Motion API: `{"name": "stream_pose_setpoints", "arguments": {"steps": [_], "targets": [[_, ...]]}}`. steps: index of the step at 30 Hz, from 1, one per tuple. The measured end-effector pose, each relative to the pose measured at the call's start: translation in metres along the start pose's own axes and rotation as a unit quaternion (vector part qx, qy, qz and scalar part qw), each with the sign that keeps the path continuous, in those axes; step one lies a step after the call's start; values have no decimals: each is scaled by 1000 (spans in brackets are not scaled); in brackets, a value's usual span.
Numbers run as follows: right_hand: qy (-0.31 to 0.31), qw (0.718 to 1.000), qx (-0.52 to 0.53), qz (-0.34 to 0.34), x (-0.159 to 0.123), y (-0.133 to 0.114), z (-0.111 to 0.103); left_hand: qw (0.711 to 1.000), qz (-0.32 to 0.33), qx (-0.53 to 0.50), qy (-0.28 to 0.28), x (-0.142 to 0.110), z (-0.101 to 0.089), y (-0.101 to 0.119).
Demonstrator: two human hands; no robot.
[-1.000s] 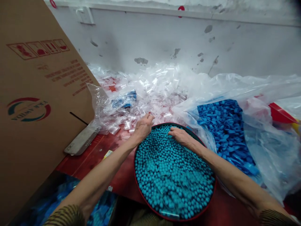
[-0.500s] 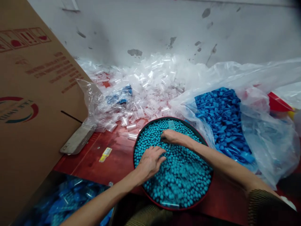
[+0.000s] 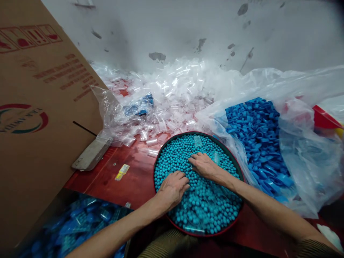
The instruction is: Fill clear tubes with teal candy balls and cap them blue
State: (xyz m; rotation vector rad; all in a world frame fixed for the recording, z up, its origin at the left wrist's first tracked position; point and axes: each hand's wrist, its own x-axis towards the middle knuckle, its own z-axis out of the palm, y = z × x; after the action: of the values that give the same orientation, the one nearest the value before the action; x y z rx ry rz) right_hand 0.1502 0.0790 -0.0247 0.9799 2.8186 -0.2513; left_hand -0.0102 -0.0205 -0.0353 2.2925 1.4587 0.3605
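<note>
A round, dark-rimmed tub (image 3: 240, 168) full of small teal-blue balls (image 3: 172, 152) stands in front of me. My left hand (image 3: 174, 188) rests on the balls left of the middle, its fingers curled down and close together. Slightly farther back, my right hand (image 3: 204, 165) is closed, with its fingertips down at the balls. What either hand grips is hidden under the fingers. Among the balls lie several clear plastic tubes, such as one tube (image 3: 197, 140) near the far rim and another tube (image 3: 194, 230) near the front.
Loose clear tubes (image 3: 163, 125) are heaped behind the tub on the red table (image 3: 134, 188). A plastic bag (image 3: 303, 161) at right holds blue plastic pieces (image 3: 255, 139). On the left stand a cardboard box (image 3: 61, 118) and a grey tool (image 3: 92, 156). Filled blue items (image 3: 80, 225) lie below.
My left hand has lowered and its fingers have drawn together. My right hand has shifted slightly nearer and to the right. The whole view has moved a little.
</note>
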Motion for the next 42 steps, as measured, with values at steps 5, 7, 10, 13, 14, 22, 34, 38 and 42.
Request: {"name": "stream_pose_setpoints", "arguments": {"steps": [5,7,10,13,14,22,34,38,42], "targets": [[-9,997,76,-27,-5,2,-10,1000,-19,-17,1,-5,-2,0],[-42,983,173,-48,-6,8,-16,998,-30,-46,5,-8,-3,0],[-89,960,260,-60,-10,16,-20,993,-52,-96,36,-9,-6,-2],[-87,950,290,-78,-15,16,-16,986,-50,-134,80,-1,-10,-3],[-83,945,303,-90,-17,13,-14,985,-39,-145,85,4,-12,-3],[-12,958,259,-125,-38,-3,-8,989,28,-137,-46,18,-5,-1],[-36,983,102,149,-46,85,0,997,37,-51,-52,16,4,-2],[33,961,71,265,-46,74,-4,997,31,-46,-48,16,6,-2],[-25,944,44,325,-35,61,-5,998,27,-38,-47,15,6,-1]]}}
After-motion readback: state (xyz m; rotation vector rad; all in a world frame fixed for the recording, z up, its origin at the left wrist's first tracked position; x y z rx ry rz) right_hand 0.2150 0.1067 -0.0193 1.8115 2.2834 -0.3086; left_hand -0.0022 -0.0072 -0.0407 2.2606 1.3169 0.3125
